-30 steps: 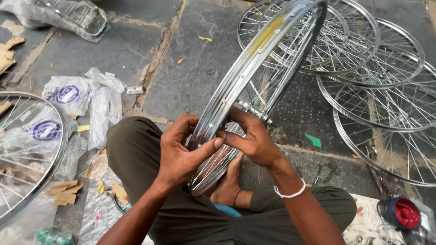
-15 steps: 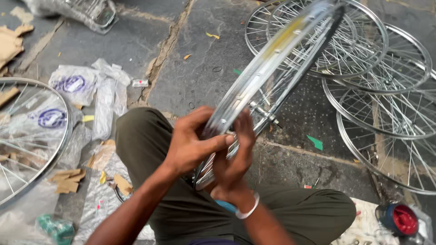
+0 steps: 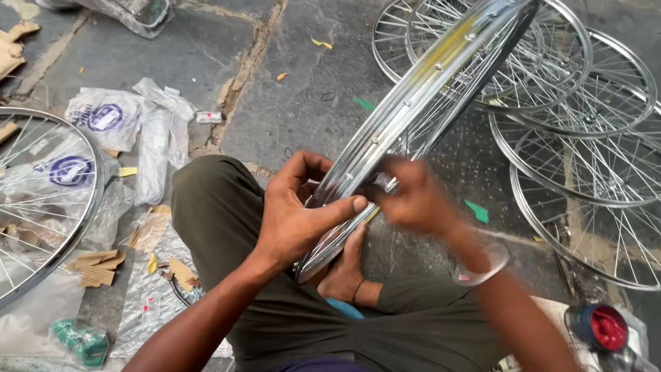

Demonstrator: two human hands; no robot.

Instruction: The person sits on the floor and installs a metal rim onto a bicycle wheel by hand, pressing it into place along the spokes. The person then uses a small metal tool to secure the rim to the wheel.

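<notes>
Sitting cross-legged on the stone floor (image 3: 296, 103) with a chrome bicycle wheel rim (image 3: 420, 117) standing on edge in my lap, running from the middle of the frame up to the top right. My left hand (image 3: 299, 217) is wrapped around the lower part of the rim, thumb laid flat along the inner channel, fingers curled over the outer side, so it's closed on it pretty firmly. My right hand (image 3: 413, 200) is right beside it on the same stretch of rim, but it's a blur, so I honestly can't tell how closed it is or whether it's pinching anything. White bangle (image 3: 482, 265) on that wrist.

Over on the right there's a pile of spoked wheels (image 3: 585, 138) lying flat and overlapping. Another spoked wheel (image 3: 41, 200) sits at the left edge on top of clear plastic bags (image 3: 124, 131). Scraps of cardboard (image 3: 96, 265) near my left knee, and a red-capped can (image 3: 599, 327) in the lower right corner.
</notes>
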